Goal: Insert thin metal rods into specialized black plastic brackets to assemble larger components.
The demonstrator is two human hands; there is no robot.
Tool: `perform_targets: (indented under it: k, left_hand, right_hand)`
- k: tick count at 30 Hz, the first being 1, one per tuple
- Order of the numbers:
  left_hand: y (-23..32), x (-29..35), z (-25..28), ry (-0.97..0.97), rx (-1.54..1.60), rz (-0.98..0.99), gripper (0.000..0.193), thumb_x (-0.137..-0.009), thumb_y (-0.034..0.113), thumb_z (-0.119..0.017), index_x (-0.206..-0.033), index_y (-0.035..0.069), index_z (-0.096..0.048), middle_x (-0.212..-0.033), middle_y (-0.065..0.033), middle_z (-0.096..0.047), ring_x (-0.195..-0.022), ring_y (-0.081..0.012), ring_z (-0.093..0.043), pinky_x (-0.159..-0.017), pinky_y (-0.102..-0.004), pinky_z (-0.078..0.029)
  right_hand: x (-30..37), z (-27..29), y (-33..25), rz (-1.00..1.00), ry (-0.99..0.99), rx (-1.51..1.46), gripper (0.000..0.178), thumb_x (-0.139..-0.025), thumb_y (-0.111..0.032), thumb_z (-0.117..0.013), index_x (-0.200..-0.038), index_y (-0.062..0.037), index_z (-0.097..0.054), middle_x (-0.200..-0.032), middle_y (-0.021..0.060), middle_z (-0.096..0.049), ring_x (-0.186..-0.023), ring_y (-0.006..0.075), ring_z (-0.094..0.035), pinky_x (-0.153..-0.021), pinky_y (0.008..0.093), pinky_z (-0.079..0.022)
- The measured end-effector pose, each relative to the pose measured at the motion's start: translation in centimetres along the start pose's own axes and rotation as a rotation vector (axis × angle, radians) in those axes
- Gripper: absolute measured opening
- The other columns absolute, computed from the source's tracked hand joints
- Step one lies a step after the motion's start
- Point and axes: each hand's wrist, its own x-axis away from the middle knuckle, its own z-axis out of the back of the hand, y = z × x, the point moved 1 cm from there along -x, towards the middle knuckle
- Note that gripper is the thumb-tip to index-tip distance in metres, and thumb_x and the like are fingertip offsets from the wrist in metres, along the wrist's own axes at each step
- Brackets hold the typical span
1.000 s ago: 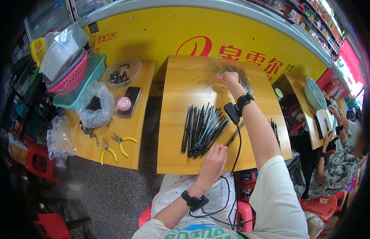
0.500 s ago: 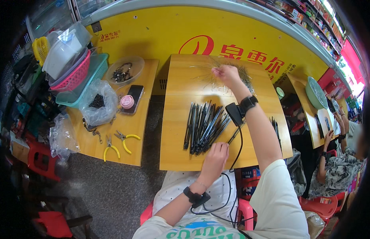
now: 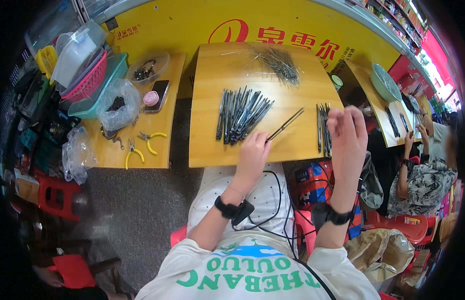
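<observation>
My left hand (image 3: 253, 151) is closed on the lower end of a slender dark stick (image 3: 291, 120), which slants up to the right over the near part of the wooden table (image 3: 205, 150). Just left of it lies a fanned heap of similar black sticks (image 3: 238, 114). My right hand (image 3: 348, 132) is raised over the table's right edge, fingers bent and drawn together; whatever is between them is too fine to make out. A smaller row of dark sticks (image 3: 320, 130) lies beside it, partly hidden by the hand. A tangle of thin wires (image 3: 281, 65) rests at the table's far side.
The left table holds yellow-handled pliers (image 3: 134, 155), a clear bag (image 3: 118, 107), a phone (image 3: 161, 91), a round pink container (image 3: 151, 98) and stacked baskets (image 3: 90, 75). Black cables (image 3: 277, 200) run across my lap. Another person (image 3: 422, 182) works at the right-hand table.
My right hand has come back from the wire tangle to the table's near right edge. My left hand has kept the stick, now tilted up more visibly. The whole view has shifted.
</observation>
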Motion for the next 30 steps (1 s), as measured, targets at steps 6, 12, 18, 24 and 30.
perform_targets:
  k: [6,12,18,24,30]
  left_hand:
    - [5.3,2.2,6.7,0.120,0.421,0.291,0.026,-0.085,0.005,-0.063,-0.110,-0.001,-0.061,-0.098,-0.0080,-0.063,-0.085,-0.0136,-0.062,-0.076,-0.0251,-0.049]
    - [6.3,4.4,7.8,0.008,0.809,0.436,0.032,-0.086,0.006,-0.063,-0.117,-0.003,-0.058,-0.101,-0.0059,-0.063,-0.092,-0.0105,-0.061,-0.081,-0.0226,-0.047]
    - [6.5,5.8,7.5,-0.159,0.855,0.474,0.029,-0.083,0.006,-0.068,-0.110,-0.002,-0.061,-0.097,-0.0040,-0.062,-0.088,-0.0087,-0.059,-0.080,-0.0219,-0.047]
    - [6.5,5.9,6.9,-0.224,0.775,0.522,0.023,-0.081,0.001,-0.067,-0.102,-0.002,-0.059,-0.093,-0.0034,-0.063,-0.086,-0.0079,-0.060,-0.079,-0.0209,-0.048]
    - [6.9,6.0,6.2,-0.333,0.666,0.439,0.024,-0.080,0.004,-0.069,-0.100,-0.002,-0.058,-0.092,-0.0054,-0.065,-0.087,-0.0099,-0.062,-0.079,-0.0229,-0.050]
  right_hand:
    - [6.9,-1.1,-2.1,0.065,-0.044,0.022,0.010,-0.096,-0.006,-0.043,-0.102,-0.0003,-0.048,-0.093,0.0187,-0.064,-0.075,0.0199,-0.064,-0.071,0.0285,-0.052]
    - [8.9,-1.1,-2.4,0.102,-0.105,0.197,0.009,-0.092,0.000,-0.048,-0.099,0.0029,-0.052,-0.094,0.0186,-0.065,-0.076,0.0203,-0.066,-0.065,0.0267,-0.052]
    - [8.5,-0.5,-1.7,0.187,-0.107,0.181,0.008,-0.090,0.000,-0.052,-0.098,0.0018,-0.055,-0.091,0.0135,-0.062,-0.080,0.0183,-0.062,-0.068,0.0272,-0.050]
    - [8.7,-0.1,-1.3,0.077,-0.094,0.214,0.007,-0.089,0.003,-0.053,-0.095,0.0041,-0.054,-0.090,0.0116,-0.060,-0.082,0.0165,-0.061,-0.074,0.0286,-0.050]
    - [8.5,-0.4,0.2,-0.059,-0.187,0.167,0.007,-0.088,0.003,-0.055,-0.095,0.0042,-0.054,-0.091,0.0099,-0.060,-0.084,0.0153,-0.060,-0.078,0.0292,-0.050]
